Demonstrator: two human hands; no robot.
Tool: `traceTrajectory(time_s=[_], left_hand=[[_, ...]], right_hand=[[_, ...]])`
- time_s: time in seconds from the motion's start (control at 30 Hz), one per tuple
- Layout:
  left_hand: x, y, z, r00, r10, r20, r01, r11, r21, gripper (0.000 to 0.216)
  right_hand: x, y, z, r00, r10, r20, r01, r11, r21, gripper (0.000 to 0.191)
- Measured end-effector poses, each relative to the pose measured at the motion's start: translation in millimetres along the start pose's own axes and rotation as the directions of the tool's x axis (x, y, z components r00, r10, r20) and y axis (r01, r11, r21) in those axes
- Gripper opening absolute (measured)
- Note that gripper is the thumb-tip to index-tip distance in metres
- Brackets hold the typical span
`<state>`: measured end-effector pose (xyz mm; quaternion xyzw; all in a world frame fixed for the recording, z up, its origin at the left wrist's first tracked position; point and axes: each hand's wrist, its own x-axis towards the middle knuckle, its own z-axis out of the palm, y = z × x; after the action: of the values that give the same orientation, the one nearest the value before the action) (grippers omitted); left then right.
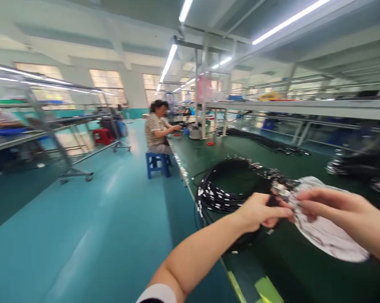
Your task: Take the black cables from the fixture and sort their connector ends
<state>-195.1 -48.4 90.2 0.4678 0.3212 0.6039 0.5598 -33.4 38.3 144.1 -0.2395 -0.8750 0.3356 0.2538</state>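
My left hand (262, 212) is closed around a black cable end (273, 201) at the right side of a coil of black cables (220, 198) with small white tags. Just to its right, my right hand (338, 208) pinches thumb against fingers, the tips blurred and what lies between them too small to make out. Both hands almost meet over the near edge of a round white dish (338, 246), which has pale, crumpled-looking contents. Several shiny metal connectors (281, 189) lie at the cable ends right behind my fingertips.
The dark green table (205, 147) runs away from me, with more black cable bundles (268, 141) and a pile (360, 168) at right. Green tape pieces (268, 290) lie near the front edge. A person (157, 130) sits at the table on a blue stool (157, 162). A white shelf (297, 109) spans above.
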Motion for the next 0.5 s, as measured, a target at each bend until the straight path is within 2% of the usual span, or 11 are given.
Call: traceTrajectory(time_s=[0.03, 0.1, 0.23, 0.3, 0.4, 0.5], left_hand=[[3, 0, -4, 1.0, -0.01, -0.003, 0.01, 1.0, -0.012, 0.038], [7, -1, -7, 0.999, -0.04, -0.008, 0.04, 0.999, -0.011, 0.042], [11, -3, -8, 0.995, -0.098, -0.006, 0.099, 0.994, 0.049, 0.04], [15, -3, -11, 0.997, -0.07, -0.018, 0.071, 0.993, 0.091, 0.037], [20, 0, -22, 0.993, 0.051, -0.108, -0.041, 0.995, 0.094, 0.032], [25, 5, -46, 0.967, 0.057, -0.247, -0.077, 0.995, -0.069, 0.028]], right_hand=[[2, -4, -2, 0.993, 0.077, 0.094, -0.083, 0.994, 0.065, 0.031], [10, -14, -2, 0.991, 0.106, 0.084, -0.118, 0.982, 0.15, 0.026], [20, -26, 6, 0.99, 0.077, 0.115, -0.1, 0.973, 0.209, 0.017], [24, -21, 7, 0.995, 0.061, 0.084, -0.08, 0.964, 0.253, 0.018], [33, 7, 11, 0.996, 0.091, -0.004, -0.088, 0.975, 0.205, 0.031], [46, 57, 31, 0.98, 0.2, -0.007, -0.2, 0.98, -0.016, 0.031]])
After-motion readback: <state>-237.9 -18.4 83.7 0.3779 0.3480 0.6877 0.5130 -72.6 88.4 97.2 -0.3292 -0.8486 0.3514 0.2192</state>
